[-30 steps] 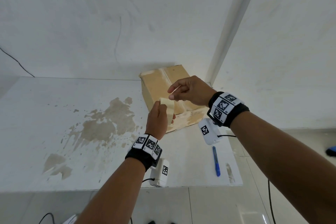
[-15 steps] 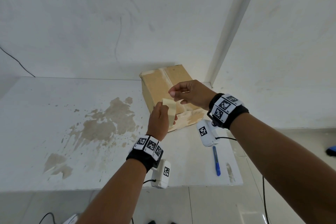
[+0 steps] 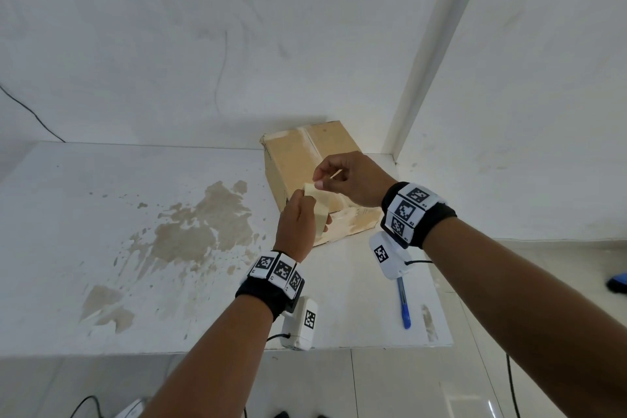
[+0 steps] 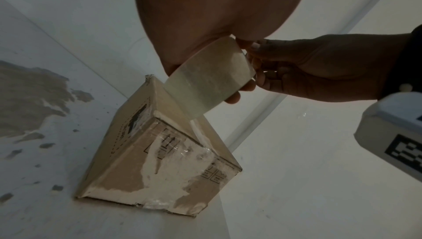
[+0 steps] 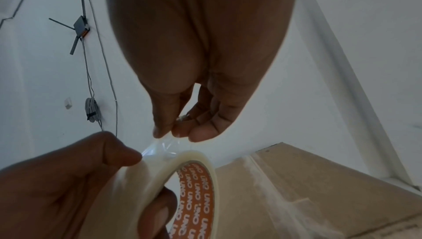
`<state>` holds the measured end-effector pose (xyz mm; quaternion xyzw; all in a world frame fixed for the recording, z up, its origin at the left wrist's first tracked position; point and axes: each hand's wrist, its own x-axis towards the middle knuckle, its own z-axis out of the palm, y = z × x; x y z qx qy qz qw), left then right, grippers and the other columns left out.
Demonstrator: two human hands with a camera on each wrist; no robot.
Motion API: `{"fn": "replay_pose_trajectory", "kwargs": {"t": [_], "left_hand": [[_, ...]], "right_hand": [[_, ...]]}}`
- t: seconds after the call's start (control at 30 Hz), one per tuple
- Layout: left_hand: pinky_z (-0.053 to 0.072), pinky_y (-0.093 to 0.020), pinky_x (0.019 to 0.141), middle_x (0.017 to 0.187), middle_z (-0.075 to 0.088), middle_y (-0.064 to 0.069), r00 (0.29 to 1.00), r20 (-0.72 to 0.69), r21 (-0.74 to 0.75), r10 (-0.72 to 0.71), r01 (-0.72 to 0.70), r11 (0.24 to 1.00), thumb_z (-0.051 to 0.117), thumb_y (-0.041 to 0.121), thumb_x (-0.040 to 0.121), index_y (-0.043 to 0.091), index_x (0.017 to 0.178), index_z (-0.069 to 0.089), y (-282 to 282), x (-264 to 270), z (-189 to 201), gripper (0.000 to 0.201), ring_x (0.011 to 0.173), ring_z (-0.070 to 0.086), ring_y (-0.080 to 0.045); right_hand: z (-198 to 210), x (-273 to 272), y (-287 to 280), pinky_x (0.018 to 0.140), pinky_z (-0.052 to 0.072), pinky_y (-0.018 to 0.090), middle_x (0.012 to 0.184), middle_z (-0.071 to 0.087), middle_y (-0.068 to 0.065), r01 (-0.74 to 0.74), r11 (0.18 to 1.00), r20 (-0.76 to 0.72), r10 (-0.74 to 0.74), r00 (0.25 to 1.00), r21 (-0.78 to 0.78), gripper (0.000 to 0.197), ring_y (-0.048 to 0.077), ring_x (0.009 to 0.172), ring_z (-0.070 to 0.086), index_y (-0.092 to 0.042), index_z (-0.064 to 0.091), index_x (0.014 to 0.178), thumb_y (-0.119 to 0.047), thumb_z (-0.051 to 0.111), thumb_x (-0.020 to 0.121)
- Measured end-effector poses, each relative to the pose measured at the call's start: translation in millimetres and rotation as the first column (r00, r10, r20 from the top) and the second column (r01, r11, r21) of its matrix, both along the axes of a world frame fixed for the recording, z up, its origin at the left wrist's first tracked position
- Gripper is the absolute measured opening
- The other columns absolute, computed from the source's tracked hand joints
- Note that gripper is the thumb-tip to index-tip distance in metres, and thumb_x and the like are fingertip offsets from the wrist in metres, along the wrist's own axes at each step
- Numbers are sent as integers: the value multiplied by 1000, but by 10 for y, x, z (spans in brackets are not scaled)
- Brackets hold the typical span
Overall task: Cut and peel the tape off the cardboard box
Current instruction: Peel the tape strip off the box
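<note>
A worn cardboard box (image 3: pixel 295 159) with torn patches and clear tape remnants on its front (image 4: pixel 160 161) stands on the white table (image 3: pixel 101 214) by the wall corner. In front of it my left hand (image 3: pixel 300 210) grips a roll of clear tape (image 3: pixel 320 210), thumb on top and fingers through the orange core (image 5: pixel 196 188). My right hand (image 3: pixel 319 180) pinches the roll's free end (image 5: pixel 160 147) between thumb and fingertips just above the roll (image 4: pixel 210 84). Both hands hover above the box's near edge without touching it.
A blue cutter (image 3: pixel 403 302) lies on the table near its right front corner, under my right wrist. A large brown stain (image 3: pixel 200 227) marks the table's middle. The table's front edge (image 3: pixel 203 351) drops to a tiled floor. Walls close in behind and to the right.
My right hand's fingertips have come down and slightly left, closer to the roll. The left hand and roll have barely shifted. The box and cutter have not moved.
</note>
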<state>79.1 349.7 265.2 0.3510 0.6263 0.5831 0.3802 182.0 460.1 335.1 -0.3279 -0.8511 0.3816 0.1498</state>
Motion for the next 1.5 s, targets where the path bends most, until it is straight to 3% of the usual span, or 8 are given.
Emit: {"fn": "replay_pose_trajectory", "kwargs": {"t": [0.23,0.37,0.5,0.63,0.97,1.2,1.4,1.5], "left_hand": [[47,-20,49,82,66,-18,1000,-6,-2,3,-3,1000,33,12,98,16,89,52,23,-7,-26,22,56,63,-16],[48,-21,49,82,68,-21,999,-38,-14,9,-9,1000,32,14,98,12,95,52,58,-29,-49,20,59,64,-20],[49,-22,50,77,68,-20,1000,-26,-24,13,-14,1000,32,13,98,7,94,53,77,-38,-63,22,59,63,-22],[53,-28,56,84,69,-24,1000,-23,-25,12,-12,1000,32,16,97,8,97,55,99,-56,-109,25,61,66,-22],[51,-28,53,86,67,-27,999,-29,-11,23,-23,1000,32,18,97,11,97,54,131,-56,-116,23,59,66,-22],[52,-25,54,77,69,-17,999,-46,-41,25,-26,999,32,16,97,9,95,55,125,-69,-120,24,57,65,-16],[54,-31,57,86,68,-24,999,-30,-35,20,-21,999,32,18,97,12,98,55,109,-77,-120,24,60,66,-20],[51,-23,51,92,67,-28,998,-54,-41,17,-19,999,32,16,98,6,101,55,107,-86,-128,25,59,65,-18]], "right_hand": [[-39,-21,-12,59,39,8,99,69,-3,46,998,-20,-46,999,41,3,-2,52,50,-18,70,90,-21,70,90],[-74,-40,-16,74,46,6,114,55,-6,52,990,-38,-47,998,134,4,-2,83,57,-21,71,92,-21,72,89],[-91,-38,-22,86,41,23,105,51,-8,71,946,-30,-65,997,317,6,12,99,49,-25,74,90,-28,75,85],[-42,-35,-18,85,45,39,85,56,-10,50,895,-4,-54,999,443,6,13,90,47,-31,75,86,-35,76,82],[-38,4,-5,85,40,41,83,63,-20,49,791,86,-127,988,609,14,9,90,51,-39,73,90,-51,67,86],[-66,0,28,86,41,42,90,64,-20,38,806,111,-128,985,591,14,7,91,52,-40,70,88,-53,64,86],[-68,-11,34,87,36,39,97,62,-20,-10,820,159,-99,982,573,14,7,98,50,-37,67,89,-50,63,88],[-56,-22,29,87,35,38,100,60,-19,-72,824,215,-61,975,561,11,5,97,45,-35,63,92,-45,59,92]]}}
